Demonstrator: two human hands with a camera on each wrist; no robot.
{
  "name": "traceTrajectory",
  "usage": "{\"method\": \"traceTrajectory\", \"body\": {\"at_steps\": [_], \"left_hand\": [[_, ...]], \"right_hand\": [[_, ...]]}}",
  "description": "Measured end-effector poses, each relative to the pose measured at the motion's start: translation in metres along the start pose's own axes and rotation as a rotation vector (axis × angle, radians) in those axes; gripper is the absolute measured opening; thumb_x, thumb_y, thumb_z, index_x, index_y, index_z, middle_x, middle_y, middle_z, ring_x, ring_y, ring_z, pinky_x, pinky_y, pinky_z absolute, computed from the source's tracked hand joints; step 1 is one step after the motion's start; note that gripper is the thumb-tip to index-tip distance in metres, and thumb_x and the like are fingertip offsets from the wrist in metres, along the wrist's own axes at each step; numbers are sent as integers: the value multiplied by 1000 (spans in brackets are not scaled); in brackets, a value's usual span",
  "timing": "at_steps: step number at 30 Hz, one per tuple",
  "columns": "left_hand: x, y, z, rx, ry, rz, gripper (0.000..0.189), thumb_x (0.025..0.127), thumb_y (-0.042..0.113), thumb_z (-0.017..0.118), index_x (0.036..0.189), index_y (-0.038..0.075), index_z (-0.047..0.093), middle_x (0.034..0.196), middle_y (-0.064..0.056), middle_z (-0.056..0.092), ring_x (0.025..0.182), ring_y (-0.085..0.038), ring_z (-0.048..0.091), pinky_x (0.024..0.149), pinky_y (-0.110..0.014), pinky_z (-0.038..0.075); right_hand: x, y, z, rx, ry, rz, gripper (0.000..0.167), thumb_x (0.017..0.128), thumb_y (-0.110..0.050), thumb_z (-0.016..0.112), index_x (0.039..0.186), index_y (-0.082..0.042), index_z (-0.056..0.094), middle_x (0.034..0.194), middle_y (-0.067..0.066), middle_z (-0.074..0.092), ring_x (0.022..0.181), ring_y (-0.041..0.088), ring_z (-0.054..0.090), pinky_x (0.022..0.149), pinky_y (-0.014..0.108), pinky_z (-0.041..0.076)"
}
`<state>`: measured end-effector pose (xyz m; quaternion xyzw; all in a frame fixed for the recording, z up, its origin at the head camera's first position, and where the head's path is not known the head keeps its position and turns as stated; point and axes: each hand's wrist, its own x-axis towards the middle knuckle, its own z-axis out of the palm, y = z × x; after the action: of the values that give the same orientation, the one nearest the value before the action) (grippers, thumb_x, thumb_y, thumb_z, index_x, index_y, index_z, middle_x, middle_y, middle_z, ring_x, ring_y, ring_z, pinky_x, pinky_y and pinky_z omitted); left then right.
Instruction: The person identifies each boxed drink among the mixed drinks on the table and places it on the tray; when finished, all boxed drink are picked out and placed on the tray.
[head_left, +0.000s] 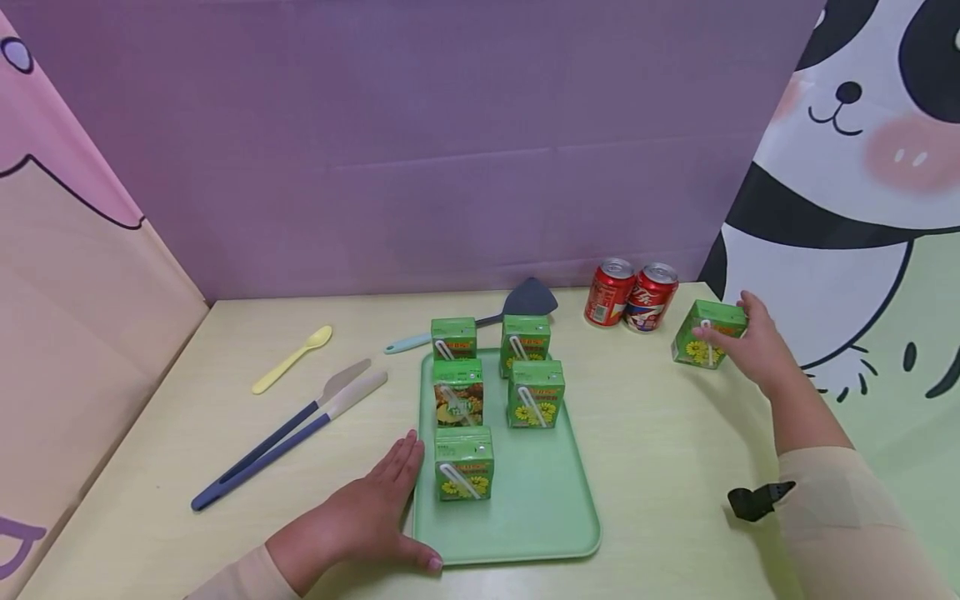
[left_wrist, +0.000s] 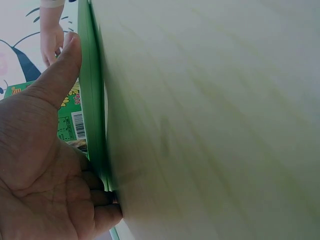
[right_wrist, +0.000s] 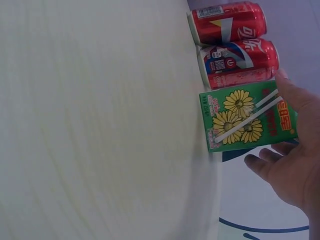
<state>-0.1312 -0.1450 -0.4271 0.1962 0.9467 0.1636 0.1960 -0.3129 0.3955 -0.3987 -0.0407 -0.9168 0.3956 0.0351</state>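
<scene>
At the back right, my right hand (head_left: 757, 346) grips a green drink carton (head_left: 708, 333) with yellow flowers and a white straw. In the right wrist view, the thumb lies across the upper part of this carton (right_wrist: 242, 117), whose lower end is at the table surface. My left hand (head_left: 375, 504) rests along the left edge of a light green tray (head_left: 532, 517), its thumb by the near corner and its fingers extended. Several similar cartons (head_left: 463, 467) stand on that tray in two columns, one showing a different, darker face.
Two red cans (head_left: 610, 292) stand behind and left of the held carton. A spatula (head_left: 528, 298) lies behind the tray. Blue tongs (head_left: 285, 442) and a yellow spoon (head_left: 292, 358) lie on the left. A purple wall (head_left: 450, 167) closes the table's back.
</scene>
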Motion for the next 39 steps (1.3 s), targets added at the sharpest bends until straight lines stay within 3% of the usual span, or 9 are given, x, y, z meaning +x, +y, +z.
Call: {"method": "traceTrajectory", "body": {"at_steps": [6,12,18,29,39], "left_hand": [[0,1,0,6,-5,-1,141,58,84,68,159,9,5,166,-8,-3,153,-29,2,114,-54,31],[0,1,-1,10,-2,4,141,58,84,69,158,8,5,166,-8,-3,153,-29,2,114,-54,32],[-2,1,-1,-3,6,14,140,59,83,70,158,7,7,166,-9,-2,153,-29,3,113,-53,33],[-2,2,-1,0,3,17,139,60,82,70,158,7,7,166,-9,-1,153,-29,3,113,-54,34],[-1,2,0,17,11,17,139,60,83,69,158,7,7,166,-10,-1,153,-30,4,112,-54,35]], "right_hand": [[0,4,1,-9,-12,-5,111,90,-56,63,156,-7,-12,152,36,19,133,54,28,107,71,24],[-1,4,0,-57,12,-8,102,91,-58,59,155,0,4,146,35,29,127,50,35,103,68,33],[-4,3,-1,-147,33,-10,94,90,-63,56,143,9,25,130,32,43,110,45,46,84,54,45],[-13,-13,1,-211,7,-19,94,87,-67,58,135,9,33,124,29,47,106,42,49,80,50,48],[-25,-44,8,-231,-34,-53,94,82,-71,61,133,3,37,120,24,52,104,38,52,75,40,50]]}}
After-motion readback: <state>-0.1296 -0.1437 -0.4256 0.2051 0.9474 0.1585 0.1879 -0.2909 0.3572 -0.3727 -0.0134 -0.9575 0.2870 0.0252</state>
